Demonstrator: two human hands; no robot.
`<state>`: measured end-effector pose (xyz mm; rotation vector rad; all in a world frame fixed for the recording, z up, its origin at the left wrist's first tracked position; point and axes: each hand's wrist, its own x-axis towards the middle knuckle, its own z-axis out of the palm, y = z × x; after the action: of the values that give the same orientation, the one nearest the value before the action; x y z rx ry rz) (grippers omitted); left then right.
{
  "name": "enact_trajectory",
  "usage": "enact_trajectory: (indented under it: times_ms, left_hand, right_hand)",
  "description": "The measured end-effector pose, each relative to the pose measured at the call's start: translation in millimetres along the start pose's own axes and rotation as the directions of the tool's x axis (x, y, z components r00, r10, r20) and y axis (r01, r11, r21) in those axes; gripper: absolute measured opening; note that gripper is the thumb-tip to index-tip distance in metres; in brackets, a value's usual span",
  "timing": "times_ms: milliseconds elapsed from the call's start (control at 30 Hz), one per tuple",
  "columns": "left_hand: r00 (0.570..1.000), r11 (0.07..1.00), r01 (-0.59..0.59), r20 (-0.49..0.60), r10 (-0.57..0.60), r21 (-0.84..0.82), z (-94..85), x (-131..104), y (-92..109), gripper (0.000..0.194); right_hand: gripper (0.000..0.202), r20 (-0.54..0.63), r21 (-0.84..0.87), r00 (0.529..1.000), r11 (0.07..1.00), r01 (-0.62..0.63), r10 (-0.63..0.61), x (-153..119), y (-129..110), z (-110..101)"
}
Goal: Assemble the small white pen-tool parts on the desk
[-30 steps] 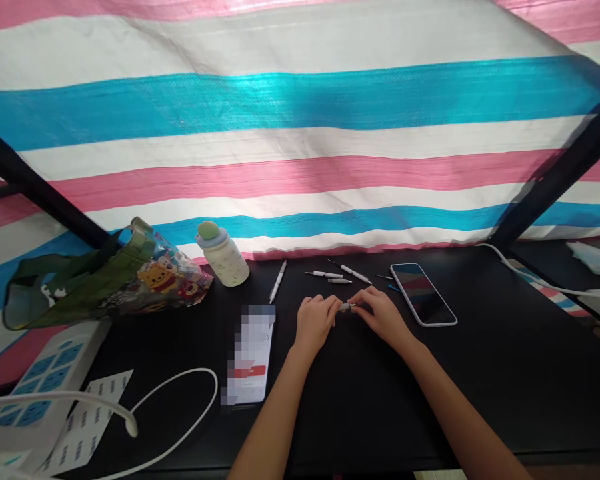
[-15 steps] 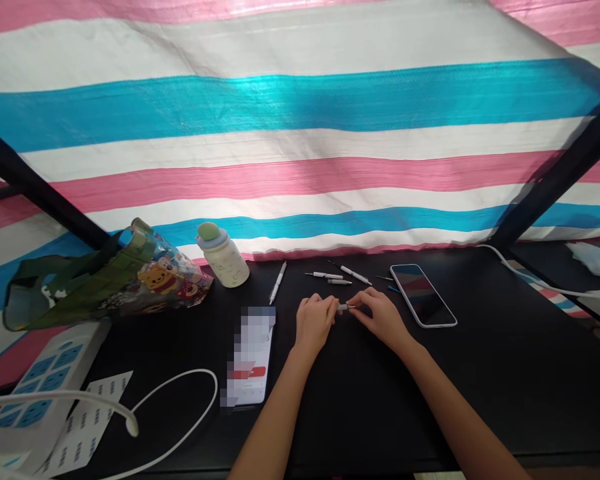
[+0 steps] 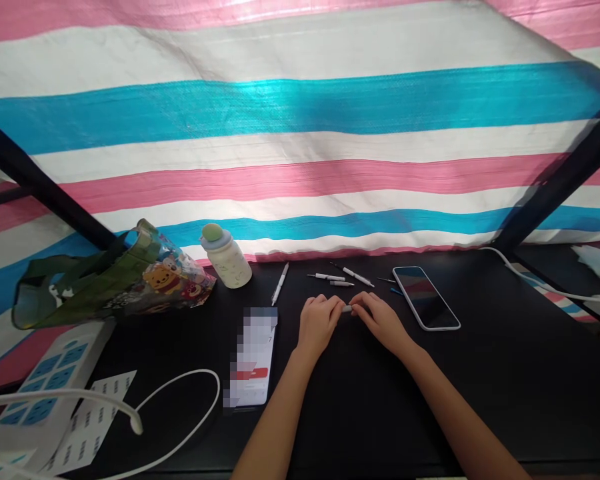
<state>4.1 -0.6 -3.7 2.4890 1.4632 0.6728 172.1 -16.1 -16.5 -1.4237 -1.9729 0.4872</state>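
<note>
Between the fingertips of my left hand (image 3: 319, 323) and my right hand (image 3: 383, 320) is a small light-grey pen part (image 3: 347, 309). Both hands are closed on it, one at either end, and the fingers cover most of it. Just beyond them on the black table lie white pen pieces: a barrel with a thin dark tip (image 3: 329, 277), a short grey piece (image 3: 342, 284) and a slanting barrel (image 3: 359, 276). A thin dark rod (image 3: 386, 280) and a small blue piece (image 3: 396, 291) lie past my right hand. A white pen (image 3: 280, 284) rests farther left.
A lit phone (image 3: 255, 360) lies left of my left forearm, a dark-screened phone (image 3: 426, 298) to the right. Behind stand a bottle (image 3: 229, 263) and a green-handled bag (image 3: 125, 283). A power strip (image 3: 55, 380), white cable (image 3: 219, 393) and label sheet (image 3: 97, 420) occupy the left.
My fingers have closed in around the pen part, so less of it shows between them. The digit on the lit phone's screen has changed. The whole view has shifted slightly.
</note>
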Motion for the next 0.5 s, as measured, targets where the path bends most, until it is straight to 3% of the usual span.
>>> enact_trajectory:
  times_ms: [167, 500]
  left_hand:
    - [1.0, 0.999, -0.017, -0.009, 0.017, -0.042, 0.3, -1.0, 0.0, 0.03]
    - [1.0, 0.996, -0.001, -0.023, -0.001, -0.091, 3.6, -0.8, -0.7, 0.022]
  right_hand:
    - [0.025, 0.039, -0.044, 0.999, 0.999, -0.006, 0.008, 1.0, 4.5, 0.0]
    - [0.017, -0.015, -0.012, 1.0, 1.0, -0.009, 0.009, 1.4, 12.4, 1.3]
